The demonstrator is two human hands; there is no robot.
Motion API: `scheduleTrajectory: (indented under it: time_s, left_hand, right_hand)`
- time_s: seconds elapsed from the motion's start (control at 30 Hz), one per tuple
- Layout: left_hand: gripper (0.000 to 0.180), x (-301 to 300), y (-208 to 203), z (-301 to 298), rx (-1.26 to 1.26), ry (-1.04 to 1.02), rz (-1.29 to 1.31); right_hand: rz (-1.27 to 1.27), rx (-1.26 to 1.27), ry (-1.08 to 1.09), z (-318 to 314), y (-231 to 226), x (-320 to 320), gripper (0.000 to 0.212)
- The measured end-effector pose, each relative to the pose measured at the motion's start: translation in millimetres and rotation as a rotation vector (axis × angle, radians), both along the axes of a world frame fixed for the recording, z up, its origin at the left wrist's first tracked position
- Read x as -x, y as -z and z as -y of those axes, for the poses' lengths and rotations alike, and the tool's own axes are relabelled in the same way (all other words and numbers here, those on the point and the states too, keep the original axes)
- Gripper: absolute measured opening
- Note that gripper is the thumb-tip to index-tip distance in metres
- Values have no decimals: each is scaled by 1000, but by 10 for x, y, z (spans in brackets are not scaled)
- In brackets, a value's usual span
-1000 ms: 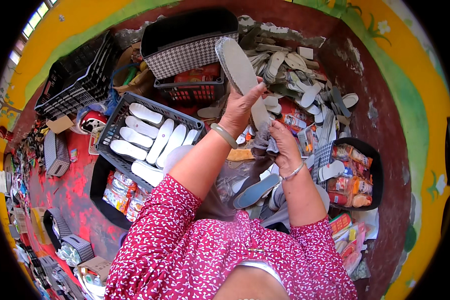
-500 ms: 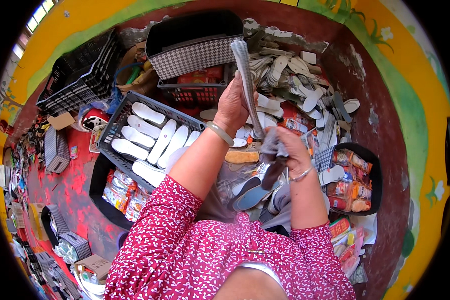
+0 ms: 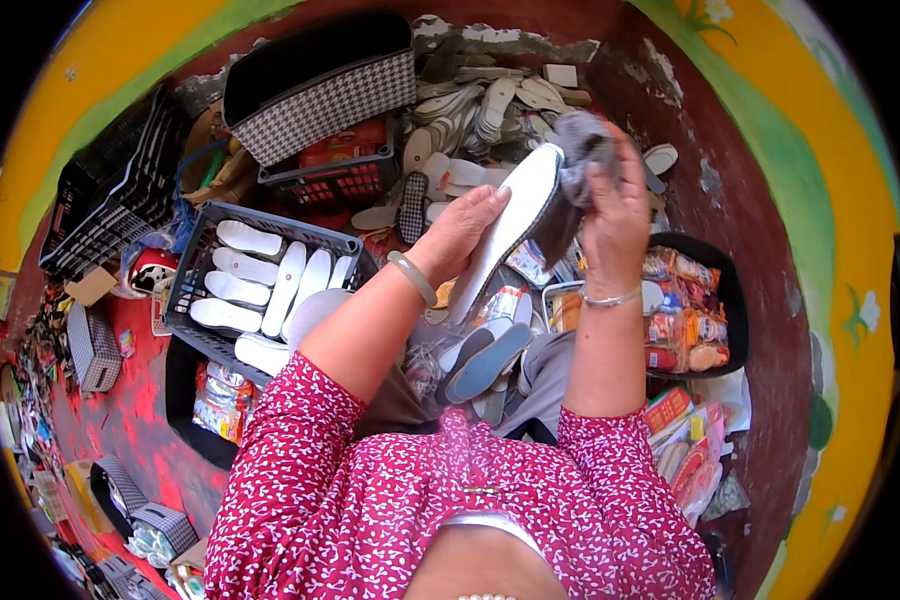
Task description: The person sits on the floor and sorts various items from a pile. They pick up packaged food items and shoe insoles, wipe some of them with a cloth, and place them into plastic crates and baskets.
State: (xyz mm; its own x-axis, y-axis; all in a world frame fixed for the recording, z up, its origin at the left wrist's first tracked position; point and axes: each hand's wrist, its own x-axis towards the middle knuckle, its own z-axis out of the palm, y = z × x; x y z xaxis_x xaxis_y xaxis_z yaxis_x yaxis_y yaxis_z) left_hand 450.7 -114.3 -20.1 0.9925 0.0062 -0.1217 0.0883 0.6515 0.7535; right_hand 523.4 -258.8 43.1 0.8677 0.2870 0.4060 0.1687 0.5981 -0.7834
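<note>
A white shoe insole [image 3: 515, 215] is tilted upright in front of me, its pale face toward me and its edge dark. My left hand [image 3: 467, 235] grips it along its left side, thumb on the face. A crumpled grey cloth [image 3: 580, 150] is bunched in my right hand [image 3: 618, 205], fingers closed round it, against the insole's upper end. Below, between my knees, lie blue-grey insoles [image 3: 495, 362]. To the left, a grey plastic crate [image 3: 182, 290] holds several white insoles [image 3: 238, 289] laid in rows.
A heap of loose insoles [image 3: 490, 110] lies by the far wall. Farther left stand a houndstooth-patterned bin [image 3: 330, 105] on a black crate and stacked black crates [image 3: 120, 200]. Round bins with packaged goods flank me: one black bin [image 3: 740, 300] right, another [image 3: 182, 400] left.
The insole has turned from edge-on to showing its white face and leans rightward. My right hand with the cloth has risen from the insole's lower end to its upper end.
</note>
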Motion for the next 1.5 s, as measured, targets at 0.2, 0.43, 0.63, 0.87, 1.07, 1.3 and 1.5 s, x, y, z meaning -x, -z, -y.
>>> scheduleTrajectory:
  time_s: [0.2, 0.43, 0.63, 0.87, 1.07, 1.3, 1.5]
  left_hand:
    - [28, -20, 157, 35, -31, -31, -33]
    - [25, -80, 180, -11, 149, -128, -19]
    - [30, -86, 158, -284, 353, -197, -6]
    - [33, -68, -18, -596, 261, -403, -43]
    - [32, -118, 73, -911, 516, -524, 18]
    - [28, -141, 62, -945, 486, -628, -45]
    - [31, -242, 161, -535, 255, -609, -22]
  right_hand:
    - [284, 361, 208, -102, 246, 42, 31]
    - [788, 689, 470, -238, 284, 229, 39]
    - [911, 651, 246, -434, 356, 520, 36]
    - [940, 673, -130, -325, 289, 668, 29]
    - [942, 717, -445, -208, 394, 655, 27]
    - [806, 1141, -219, 106, 622, 194, 25]
    - [549, 581, 77, -120, 52, 430, 39]
